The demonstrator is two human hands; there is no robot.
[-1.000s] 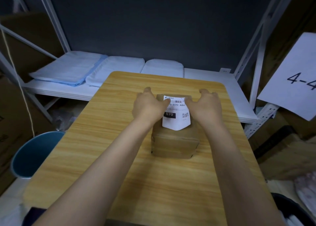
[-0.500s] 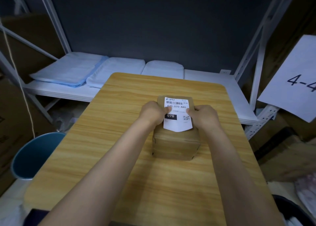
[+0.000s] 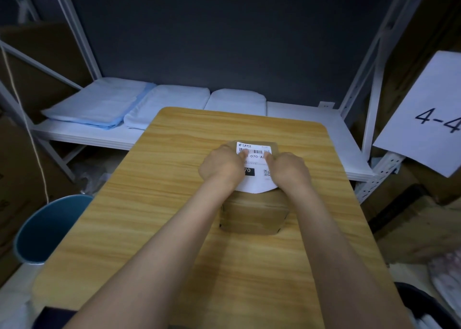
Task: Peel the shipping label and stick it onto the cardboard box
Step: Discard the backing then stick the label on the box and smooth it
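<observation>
box (image 3: 253, 214): on counter (image 3: 154, 204), centre
label (image 3: 257, 164): atop box
hands (image 3: 220, 168): side by side on label
shelf (image 3: 311, 139): behind counter
bin (image 3: 47, 226): left of counter

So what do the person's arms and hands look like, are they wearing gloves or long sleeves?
No gloves and no long sleeves. The left hand and right hand are bare, and both forearms are uncovered all the way to the bottom of the picture. No watch, ring, bracelet or markings show on them. The arms look long and slim, stretched by the wide camera lens.
</observation>
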